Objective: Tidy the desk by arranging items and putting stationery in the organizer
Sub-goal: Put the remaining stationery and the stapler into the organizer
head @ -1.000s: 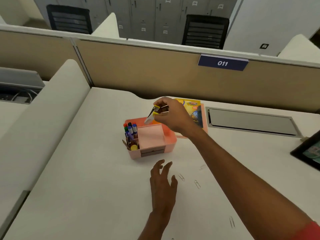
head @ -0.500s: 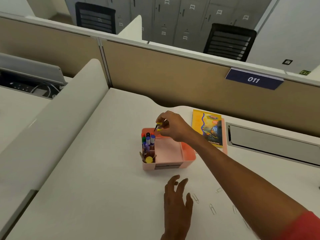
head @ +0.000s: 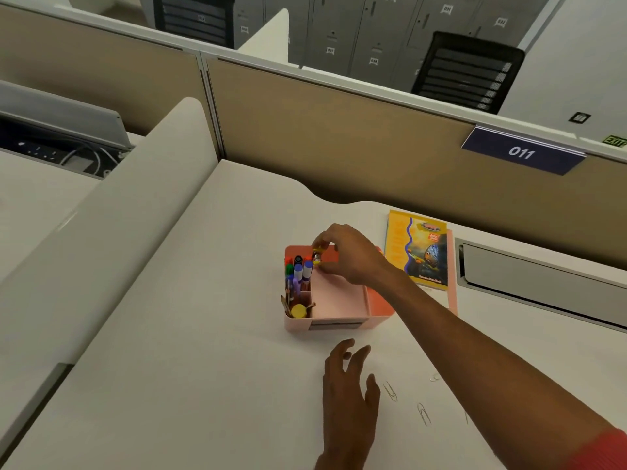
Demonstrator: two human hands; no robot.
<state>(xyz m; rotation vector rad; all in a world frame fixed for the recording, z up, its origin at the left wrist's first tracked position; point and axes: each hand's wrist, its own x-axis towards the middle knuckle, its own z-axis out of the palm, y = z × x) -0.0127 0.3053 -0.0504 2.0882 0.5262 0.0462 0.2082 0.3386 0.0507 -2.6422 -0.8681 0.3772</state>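
Observation:
A pink desk organizer [head: 380, 305] stands mid-desk, its left compartments filled with several markers [head: 298, 273]. My right hand [head: 346, 256] reaches over its back left corner and pinches a small yellow item [head: 318, 257] just above the marker compartment. My left hand [head: 349, 395] hovers over the desk in front of the organizer, fingers spread and holding nothing. Loose paper clips [head: 390, 391] lie on the white desk [head: 190, 351] to the right of my left hand.
A yellow book [head: 417, 249] lies on a pink folder to the right of the organizer. A grey cable tray lid [head: 543, 283] is set into the desk at the right. A tan partition [head: 339, 137] with an 011 sign backs the desk; a white divider [head: 101, 215] runs along the left.
My right hand has lowered the yellow item from above the organizer down to its back left compartment. The view has shifted, and my left hand stays open in front of the organizer.

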